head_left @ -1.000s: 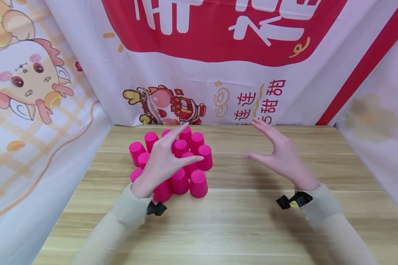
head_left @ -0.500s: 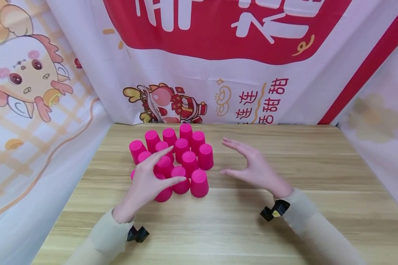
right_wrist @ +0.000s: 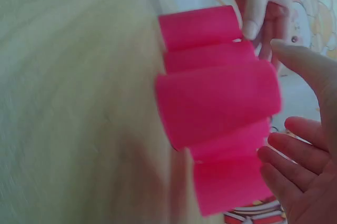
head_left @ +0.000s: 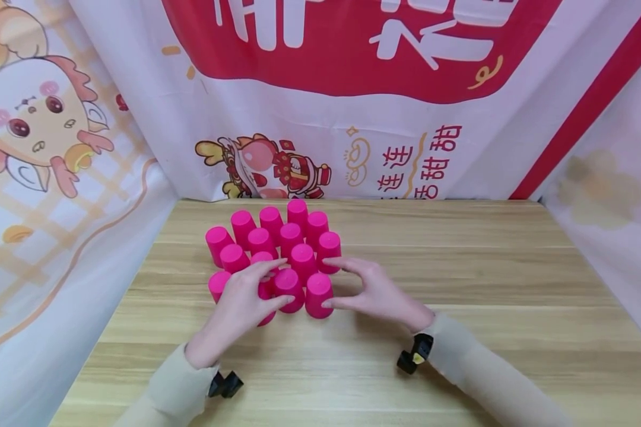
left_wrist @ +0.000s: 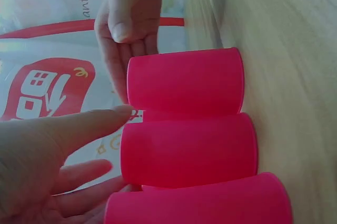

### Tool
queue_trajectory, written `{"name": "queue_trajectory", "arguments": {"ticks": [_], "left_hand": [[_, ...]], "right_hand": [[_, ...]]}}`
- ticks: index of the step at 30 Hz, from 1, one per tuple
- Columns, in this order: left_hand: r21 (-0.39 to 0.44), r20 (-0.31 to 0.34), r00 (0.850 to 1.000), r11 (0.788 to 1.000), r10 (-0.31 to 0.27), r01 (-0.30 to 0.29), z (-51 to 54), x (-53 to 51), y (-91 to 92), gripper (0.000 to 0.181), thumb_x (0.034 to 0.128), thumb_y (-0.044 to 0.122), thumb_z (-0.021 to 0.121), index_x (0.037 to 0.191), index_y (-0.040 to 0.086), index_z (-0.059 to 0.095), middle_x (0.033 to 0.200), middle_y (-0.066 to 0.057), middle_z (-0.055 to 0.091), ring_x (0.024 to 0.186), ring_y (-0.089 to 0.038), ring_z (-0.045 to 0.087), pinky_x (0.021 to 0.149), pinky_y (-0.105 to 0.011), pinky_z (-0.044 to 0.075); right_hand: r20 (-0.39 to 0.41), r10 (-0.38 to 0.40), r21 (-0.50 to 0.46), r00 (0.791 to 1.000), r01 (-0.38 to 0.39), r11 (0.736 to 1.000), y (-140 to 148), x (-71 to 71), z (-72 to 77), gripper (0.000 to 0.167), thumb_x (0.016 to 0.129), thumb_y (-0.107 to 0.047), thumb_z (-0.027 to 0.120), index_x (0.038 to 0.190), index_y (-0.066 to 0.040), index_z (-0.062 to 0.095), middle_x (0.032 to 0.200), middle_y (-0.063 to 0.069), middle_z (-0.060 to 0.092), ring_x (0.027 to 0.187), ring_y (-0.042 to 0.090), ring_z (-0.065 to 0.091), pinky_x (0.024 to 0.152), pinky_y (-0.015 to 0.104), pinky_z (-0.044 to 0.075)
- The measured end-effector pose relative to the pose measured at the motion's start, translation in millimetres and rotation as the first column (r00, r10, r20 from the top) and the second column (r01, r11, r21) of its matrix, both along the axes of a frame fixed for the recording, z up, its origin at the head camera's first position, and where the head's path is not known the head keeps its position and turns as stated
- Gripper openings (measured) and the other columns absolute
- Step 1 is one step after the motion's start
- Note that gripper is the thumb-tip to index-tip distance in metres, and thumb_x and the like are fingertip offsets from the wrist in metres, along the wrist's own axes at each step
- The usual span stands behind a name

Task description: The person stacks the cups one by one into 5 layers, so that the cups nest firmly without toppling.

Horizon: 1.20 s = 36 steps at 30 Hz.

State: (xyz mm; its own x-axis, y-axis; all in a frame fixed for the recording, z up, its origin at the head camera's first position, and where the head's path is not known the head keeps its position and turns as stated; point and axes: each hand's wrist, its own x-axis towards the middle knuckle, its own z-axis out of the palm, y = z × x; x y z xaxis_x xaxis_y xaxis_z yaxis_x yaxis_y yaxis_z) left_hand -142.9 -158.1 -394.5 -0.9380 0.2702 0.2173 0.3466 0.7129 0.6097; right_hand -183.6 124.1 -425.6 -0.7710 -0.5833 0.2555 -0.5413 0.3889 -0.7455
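Behind left hand (head_left: 240, 303), pink cups (head_left: 219, 283) partly hidden; right hand (head_left: 379, 296) contact unclear

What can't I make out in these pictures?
Head view: a front pink cup, partly hidden by the left grip.
Head view: the large white characters, cut off by the top edge.
Left wrist view: the lowest cup, cut off by the bottom edge.
Right wrist view: the wood grain, blurred.

Tapered pink cups (head_left: 302, 258) stand clustered left of centre on a wood-grain desk (head_left: 475, 255), reaching near its far edge, the left hand (head_left: 238, 303) over their near-left side, the right hand (head_left: 378, 293) at their right, a red-and-white printed cloth (head_left: 486, 154) hanging behind that edge.
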Motion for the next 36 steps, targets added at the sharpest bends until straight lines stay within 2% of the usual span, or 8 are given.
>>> {"name": "queue_trajectory", "arguments": {"ticks": [3,8,15,18,23,30,33,36], "left_hand": [[-0.039,0.039,0.999,0.999,0.015,-0.014,0.7,-4.2,1.6,0.069,0.0758,0.026,0.093,0.137,0.011,0.064,0.128,-0.007,0.067,0.114,-0.028,0.063,0.087,-0.045,0.059],[-0.068,0.114,0.993,0.997,0.039,-0.032,0.8,-11.3,3.8,0.065,0.0753,0.028,0.093,0.133,0.011,0.067,0.122,-0.006,0.069,0.110,-0.028,0.064,0.086,-0.045,0.059],[-0.061,0.117,0.993,0.998,0.028,-0.021,-0.7,-15.5,2.6,0.065,0.0732,0.030,0.094,0.130,0.012,0.069,0.118,-0.004,0.070,0.104,-0.025,0.066,0.082,-0.041,0.060],[-0.059,0.113,0.993,0.998,0.022,-0.016,-1.3,-17.1,1.7,0.065,0.0726,0.031,0.095,0.130,0.013,0.070,0.116,-0.002,0.071,0.102,-0.024,0.067,0.082,-0.041,0.060],[-0.047,0.127,0.991,0.999,0.028,-0.022,-2.5,-17.9,0.3,0.065,0.0721,0.033,0.095,0.129,0.013,0.070,0.115,-0.001,0.071,0.101,-0.023,0.067,0.081,-0.040,0.060],[-0.035,0.135,0.991,0.999,0.025,-0.020,-3.3,-17.6,-0.2,0.066,0.0722,0.034,0.095,0.129,0.012,0.070,0.115,0.000,0.071,0.102,-0.022,0.066,0.083,-0.040,0.060],[-0.038,0.130,0.991,0.999,0.015,-0.010,-3.7,-17.9,-0.5,0.065,0.0721,0.034,0.095,0.129,0.013,0.070,0.115,0.001,0.071,0.102,-0.022,0.066,0.083,-0.040,0.059],[-0.040,0.129,0.992,0.999,0.013,-0.007,-4.1,-18.0,-0.4,0.066,0.0720,0.034,0.095,0.129,0.014,0.070,0.115,0.001,0.072,0.102,-0.022,0.066,0.083,-0.040,0.059]], "right_hand": [[0.074,-0.001,0.003,0.997,0.001,1.000,-8,1.3,-5.3,0.072,0.082,-0.047,0.085,0.143,-0.019,0.060,0.137,-0.006,0.062,0.122,0.013,0.058,0.098,0.048,0.053],[0.130,-0.006,-0.013,0.992,0.007,1.000,-15,1.9,-10.8,0.063,0.083,-0.042,0.086,0.137,-0.017,0.065,0.127,-0.011,0.066,0.111,0.010,0.064,0.093,0.040,0.056],[0.185,-0.023,-0.095,0.983,0.041,0.995,-6,-0.6,-14.8,0.059,0.084,-0.039,0.086,0.133,-0.015,0.066,0.122,-0.013,0.067,0.110,0.011,0.064,0.096,0.048,0.054],[0.190,-0.054,-0.130,0.980,0.080,0.988,5,-2.9,-13.6,0.056,0.083,-0.035,0.087,0.131,-0.013,0.067,0.120,-0.010,0.069,0.109,0.014,0.065,0.096,0.054,0.053],[0.187,-0.172,-0.131,0.967,0.198,0.971,30,-8.7,-10.8,0.054,0.080,-0.034,0.089,0.126,-0.014,0.069,0.117,-0.004,0.071,0.109,0.020,0.065,0.097,0.057,0.050],[0.183,-0.330,-0.104,0.926,0.352,0.930,83,-18.9,-7.5,0.057,0.081,-0.037,0.088,0.129,-0.013,0.067,0.119,0.003,0.070,0.115,0.027,0.063,0.100,0.056,0.048],[0.171,-0.416,-0.098,0.893,0.435,0.895,109,-23.7,-4.6,0.059,0.082,-0.036,0.088,0.131,-0.011,0.066,0.121,0.007,0.069,0.115,0.030,0.062,0.101,0.058,0.047],[0.145,-0.513,-0.075,0.846,0.526,0.847,139,-29.2,-1.3,0.059,0.084,-0.036,0.086,0.132,-0.009,0.064,0.122,0.010,0.068,0.115,0.029,0.061,0.100,0.054,0.048]]}}
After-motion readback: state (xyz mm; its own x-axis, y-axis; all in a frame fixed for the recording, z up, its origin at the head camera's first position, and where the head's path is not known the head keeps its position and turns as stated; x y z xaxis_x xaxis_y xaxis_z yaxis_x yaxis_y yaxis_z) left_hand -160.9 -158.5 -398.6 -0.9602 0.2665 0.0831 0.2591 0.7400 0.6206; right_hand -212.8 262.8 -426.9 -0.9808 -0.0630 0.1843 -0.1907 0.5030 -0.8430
